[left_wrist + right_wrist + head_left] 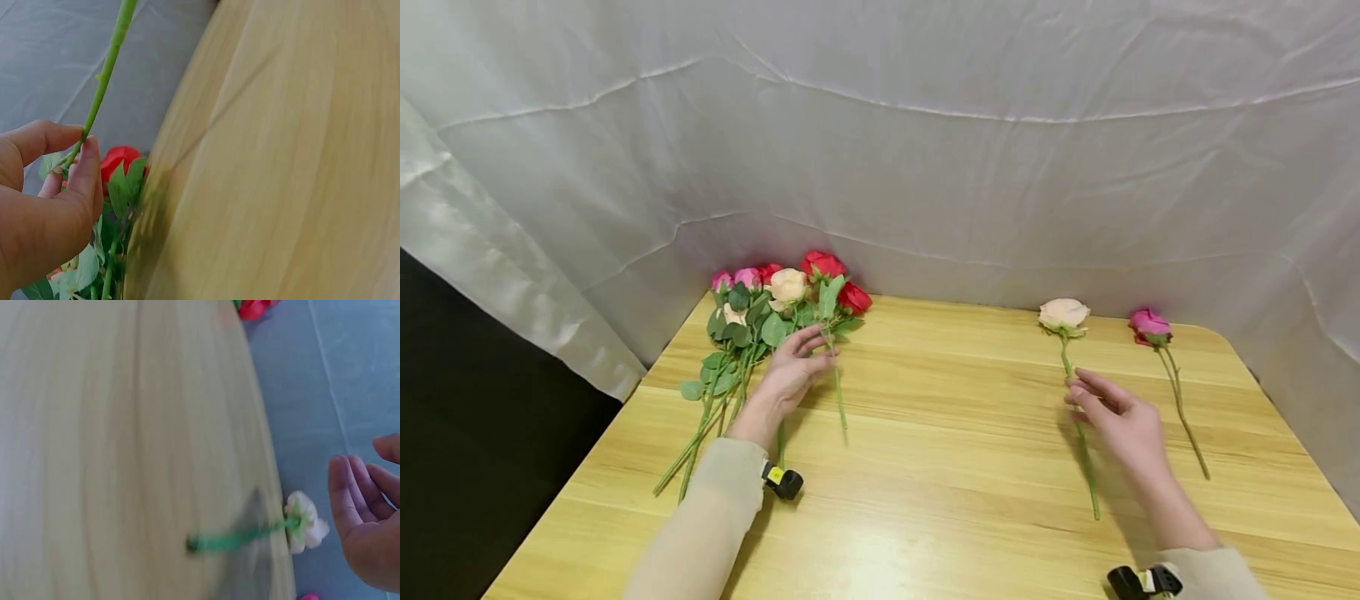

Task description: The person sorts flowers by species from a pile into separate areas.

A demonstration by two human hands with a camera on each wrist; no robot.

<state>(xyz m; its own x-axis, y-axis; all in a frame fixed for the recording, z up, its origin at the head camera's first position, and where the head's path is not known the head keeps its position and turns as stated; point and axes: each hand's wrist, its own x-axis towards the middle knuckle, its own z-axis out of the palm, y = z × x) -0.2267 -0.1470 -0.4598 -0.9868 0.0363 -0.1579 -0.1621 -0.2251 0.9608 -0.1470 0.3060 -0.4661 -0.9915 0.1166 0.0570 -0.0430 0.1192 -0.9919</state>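
Observation:
My left hand (790, 371) pinches the green stem (107, 69) of a rose between thumb and fingertips, over the right side of a flower pile. That stem's leaves (831, 297) overlap a red rose (822, 264) in the head view; its bloom is hidden behind the hand in the left wrist view. Over at the right, my right hand (1123, 421) hovers beside a cream rose (1063, 315), fingers loosely bent with a gap to the thumb. The right wrist view shows nothing between those fingers, and the cream rose (302, 522) lies on the table apart from them.
The pile at the left holds red, pink (747, 278) and cream (787, 286) roses with crossed stems. Right of the cream rose lies a magenta rose (1150, 326). A grey cloth (970, 192) hangs along the back edge of the wooden table (940, 467).

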